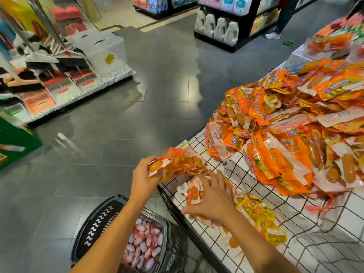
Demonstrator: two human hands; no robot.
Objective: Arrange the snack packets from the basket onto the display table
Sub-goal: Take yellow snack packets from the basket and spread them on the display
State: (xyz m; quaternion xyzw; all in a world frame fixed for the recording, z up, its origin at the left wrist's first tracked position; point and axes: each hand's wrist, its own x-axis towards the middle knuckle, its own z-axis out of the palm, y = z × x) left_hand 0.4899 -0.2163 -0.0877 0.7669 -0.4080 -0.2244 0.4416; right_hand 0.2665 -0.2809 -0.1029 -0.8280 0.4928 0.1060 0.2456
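Observation:
My left hand (142, 177) grips an orange net bag of sausage snack packets (180, 163) over the near corner of the display table (246, 174), which has a white cloth with a black grid. My right hand (211, 198) lies flat on a second bundle of sausage packets (194, 191) resting on the cloth. A yellow bundle of packets (260, 217) sits just right of that hand. The black basket (98, 219) stands on the floor below my arms and holds pink and white wrapped snacks (144, 243).
A large heap of orange sausage packets (285, 123) covers the table's far and right side. Grey tiled floor (137, 85) stretches to the left and ahead. A low display of goods (59, 85) stands at left, a shelf with white bottles (218, 26) at the back.

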